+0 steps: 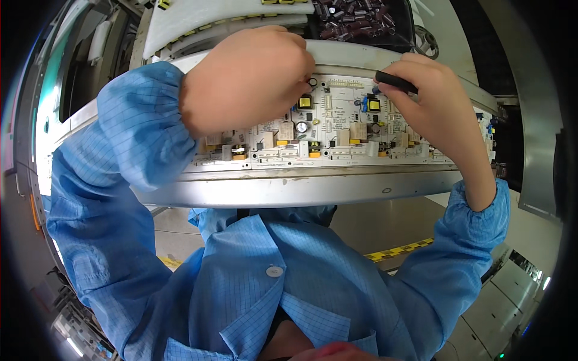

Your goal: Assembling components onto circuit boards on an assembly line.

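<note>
Evidently a production line: a silver near rail (301, 191) and a pale far rail (361, 55) run left to right, carrying white circuit boards (339, 97) between them. Beyond, on the far side, lie a white foam sheet (232, 15) and, right of it, a black bin (408, 27) heaped with dark cylindrical parts (355, 19). On the near side, yellow-and-black tape (400, 248) crosses the floor (361, 225).

Counted: two hands, one black tool (396, 82), one bin, and two yellow-topped square components (374, 104) in the boards' far row; the cylinders are too jumbled to count. The boards' long axis follows the rails.

The right hand (435, 85) pinches the tool over the boards' far right part, its long axis slanting from far left to near right. The left hand (256, 78) is curled, fingertips hidden, beside a small dark round component (312, 82); whether it grips that, I cannot tell.
</note>
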{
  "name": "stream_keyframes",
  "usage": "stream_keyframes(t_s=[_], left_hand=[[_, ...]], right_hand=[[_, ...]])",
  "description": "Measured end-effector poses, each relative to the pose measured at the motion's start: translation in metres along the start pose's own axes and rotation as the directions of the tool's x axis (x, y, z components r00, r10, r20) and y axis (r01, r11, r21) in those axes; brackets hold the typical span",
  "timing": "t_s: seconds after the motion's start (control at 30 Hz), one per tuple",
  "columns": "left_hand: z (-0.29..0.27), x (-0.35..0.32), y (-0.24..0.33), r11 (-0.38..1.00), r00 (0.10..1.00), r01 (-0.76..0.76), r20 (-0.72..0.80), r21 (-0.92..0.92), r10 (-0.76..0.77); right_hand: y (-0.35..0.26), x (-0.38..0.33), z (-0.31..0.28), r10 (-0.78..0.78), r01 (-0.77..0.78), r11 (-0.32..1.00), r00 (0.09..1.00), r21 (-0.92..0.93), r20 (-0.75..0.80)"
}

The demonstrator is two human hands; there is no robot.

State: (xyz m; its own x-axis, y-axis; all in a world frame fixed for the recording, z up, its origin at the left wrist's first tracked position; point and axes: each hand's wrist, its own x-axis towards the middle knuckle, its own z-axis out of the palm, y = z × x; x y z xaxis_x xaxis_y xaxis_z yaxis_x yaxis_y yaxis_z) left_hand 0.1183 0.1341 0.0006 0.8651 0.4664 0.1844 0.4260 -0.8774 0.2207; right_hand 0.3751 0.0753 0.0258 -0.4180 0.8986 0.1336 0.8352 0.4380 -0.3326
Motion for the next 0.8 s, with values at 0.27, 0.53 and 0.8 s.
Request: stream_keyframes(t_s=[0.27, 0.53, 0.8], left_hand=[[0.004, 0.004, 0.011, 0.999, 1.000, -0.005, 0.024, 0.036, 0.005], [0.011, 0.004, 0.013, 0.987, 0.995, 0.101, 0.020, -0.123, -0.099], [-0.001, 0.018, 0.006, 0.984, 0.989, 0.088, 0.135, -0.155, -0.067]], right_hand=[[0.014, 0.001, 0.007, -0.053, 0.054, 0.999, 0.995, -0.009, 0.080], [0.021, -0.003, 0.010, -0.073, 0.074, 0.997, 0.995, -0.015, 0.062], [0.029, -0.013, 0.000, -0.123, 0.126, 0.991, 0.991, 0.044, -0.056]])
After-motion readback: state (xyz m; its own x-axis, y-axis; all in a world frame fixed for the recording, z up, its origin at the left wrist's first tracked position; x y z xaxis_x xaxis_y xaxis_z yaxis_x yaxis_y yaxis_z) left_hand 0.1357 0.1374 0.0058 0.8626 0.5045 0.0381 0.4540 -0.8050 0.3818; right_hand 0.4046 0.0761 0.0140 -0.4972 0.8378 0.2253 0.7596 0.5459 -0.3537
